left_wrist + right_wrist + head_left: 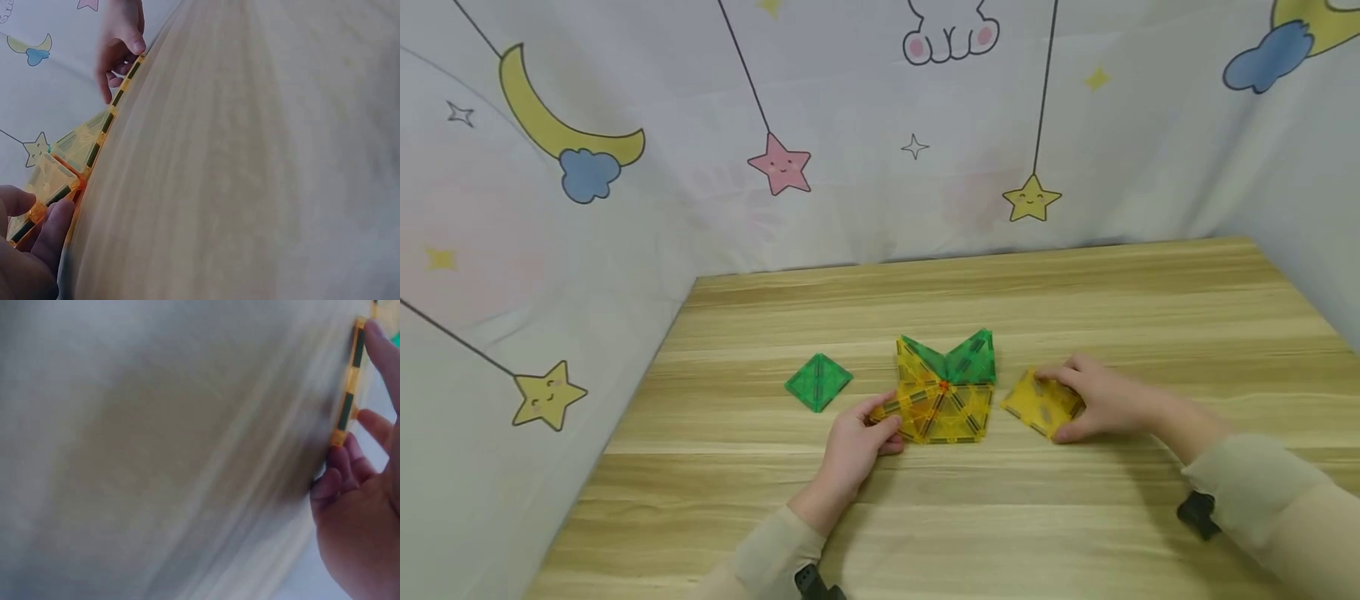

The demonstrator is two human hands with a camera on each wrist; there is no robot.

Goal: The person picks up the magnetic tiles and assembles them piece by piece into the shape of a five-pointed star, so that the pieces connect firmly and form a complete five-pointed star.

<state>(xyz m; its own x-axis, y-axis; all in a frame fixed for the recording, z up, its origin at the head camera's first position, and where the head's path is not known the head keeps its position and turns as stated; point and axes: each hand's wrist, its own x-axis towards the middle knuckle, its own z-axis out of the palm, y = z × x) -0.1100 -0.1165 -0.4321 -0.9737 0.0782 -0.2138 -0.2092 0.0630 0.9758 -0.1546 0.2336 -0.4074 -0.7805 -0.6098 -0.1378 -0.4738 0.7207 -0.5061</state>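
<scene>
Translucent magnetic tiles are joined in the middle of the table: yellow triangular tiles (958, 417) in front and two green triangular tiles (974, 358) standing out at the back. At the left side of this shape my left hand (850, 446) pinches a yellow magnetic tile (886, 408) between thumb and fingers; in the left wrist view it is tilted up off the table. To the right, my right hand (1105, 404) grips a yellow square-looking magnetic tile (1037, 404) by its right edges, apart from the joined shape. The right wrist view shows that tile's edge (351, 381).
A green diamond of two triangular tiles (818, 383) lies on the wooden table (1000, 525), left of the joined shape. Behind the table hangs a white cloth (850, 225) printed with stars and moons.
</scene>
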